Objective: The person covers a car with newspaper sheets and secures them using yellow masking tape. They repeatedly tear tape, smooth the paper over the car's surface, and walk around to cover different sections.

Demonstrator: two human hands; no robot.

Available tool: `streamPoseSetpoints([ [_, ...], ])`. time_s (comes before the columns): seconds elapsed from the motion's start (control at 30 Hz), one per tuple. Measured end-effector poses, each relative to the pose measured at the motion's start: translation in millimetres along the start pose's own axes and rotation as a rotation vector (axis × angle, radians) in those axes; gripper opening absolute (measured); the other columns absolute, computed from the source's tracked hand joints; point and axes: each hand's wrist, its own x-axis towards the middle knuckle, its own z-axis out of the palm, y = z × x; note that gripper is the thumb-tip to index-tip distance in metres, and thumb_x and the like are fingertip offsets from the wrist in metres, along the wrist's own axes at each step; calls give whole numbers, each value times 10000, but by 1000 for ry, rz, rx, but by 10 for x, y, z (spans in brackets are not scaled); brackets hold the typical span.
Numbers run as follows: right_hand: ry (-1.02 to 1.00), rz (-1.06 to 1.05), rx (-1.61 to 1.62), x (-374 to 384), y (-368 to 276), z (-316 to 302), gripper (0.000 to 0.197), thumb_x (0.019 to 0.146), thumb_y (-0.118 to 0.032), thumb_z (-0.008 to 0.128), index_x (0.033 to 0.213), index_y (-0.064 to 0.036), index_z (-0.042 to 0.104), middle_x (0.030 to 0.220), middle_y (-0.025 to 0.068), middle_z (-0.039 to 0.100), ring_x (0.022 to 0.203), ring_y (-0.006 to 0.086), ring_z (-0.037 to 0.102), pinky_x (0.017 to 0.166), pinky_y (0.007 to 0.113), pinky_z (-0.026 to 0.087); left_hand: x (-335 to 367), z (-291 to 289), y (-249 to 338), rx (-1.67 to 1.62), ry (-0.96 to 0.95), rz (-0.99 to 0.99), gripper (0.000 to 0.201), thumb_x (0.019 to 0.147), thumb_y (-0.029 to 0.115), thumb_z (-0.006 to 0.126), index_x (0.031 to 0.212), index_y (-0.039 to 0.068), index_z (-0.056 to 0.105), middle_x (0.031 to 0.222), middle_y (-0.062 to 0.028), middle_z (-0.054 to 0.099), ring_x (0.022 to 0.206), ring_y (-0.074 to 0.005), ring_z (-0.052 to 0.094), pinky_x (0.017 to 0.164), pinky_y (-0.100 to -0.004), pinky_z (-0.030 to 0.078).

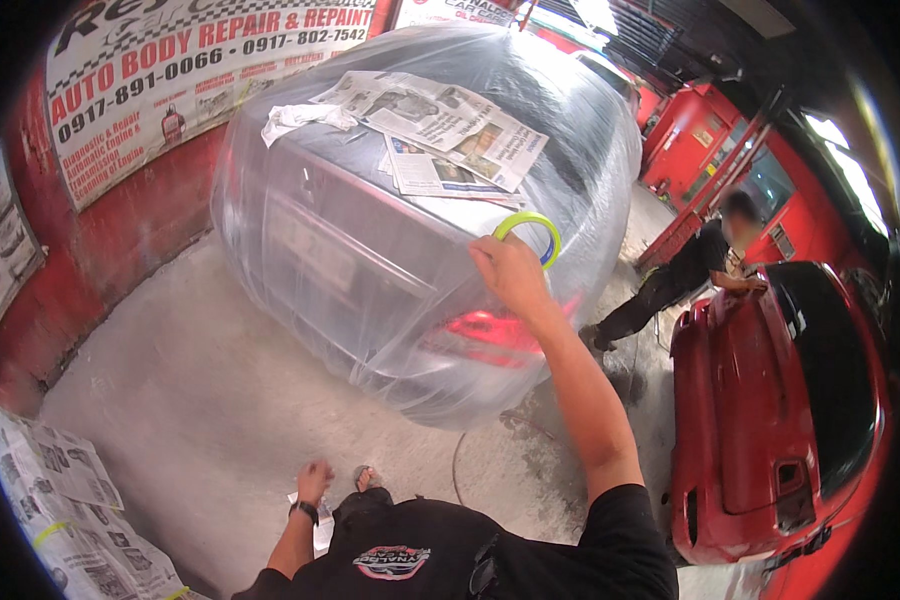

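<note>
My right hand (511, 266) is raised over the rear corner of a car (345, 235) covered in clear plastic sheeting. It grips a roll of yellow-green masking tape (532, 217) by its near edge, and the ring stands upright above the boot lid. Newspaper sheets (450, 115) and a crumpled white sheet (305, 117) lie on top of the car's rear. My left hand (315, 482) hangs low by my side, its fingers partly curled; whether anything is in them is hidden. White paper (322, 535) shows behind that wrist.
To the right, a person in dark clothes (695, 262) leans with a hand on a red car (735, 410). A newspaper-wrapped object (70, 500) stands at the lower left. A red wall with a banner (210, 70) runs along the left. Concrete floor (200, 350) lies behind the covered car.
</note>
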Motion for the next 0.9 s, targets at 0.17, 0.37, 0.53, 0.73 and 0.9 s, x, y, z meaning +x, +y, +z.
streamPoseSetpoints([
  [0.17,-118,-73,-119,587,489,499,131,857,-193,654,882,-67,683,855,225,625,752,397,646,645,485,514,-27,526,927,-24,-61,94,353,946,324,614,1158,41,608,946,-68,677,809,-152,660,634,-264,485],
  [0.37,-257,-187,-137,1304,957,1127,183,850,-235,671,916,-65,692,938,218,641,787,376,666,674,489,534,-179,-175,-833,20,281,-18,327,866,245,668,1044,-28,642,800,-83,682,620,-163,640,517,-298,504],
  [0.53,-345,-260,3,1833,838,1678,340,839,-363,669,952,-47,722,931,242,674,848,392,662,744,492,519,-1543,-512,-2392,426,792,-630,311,735,288,644,689,-16,698,752,-216,697,761,-368,690,754,-469,532],
  [0.73,-214,-594,-81,1710,1772,2539,373,852,-326,590,673,-2,632,718,229,628,672,393,612,617,500,458,-2821,506,-2968,1101,700,-427,401,881,418,586,900,31,688,794,-142,689,738,-329,658,698,-466,510],
  [0.9,178,-269,-136,2886,2551,2537,389,1006,-307,447,1148,36,566,1075,235,639,945,429,620,764,510,486,-2336,1740,-1460,-341,1153,-557,388,812,403,689,871,23,741,696,-116,707,599,-188,695,632,-336,566],
])
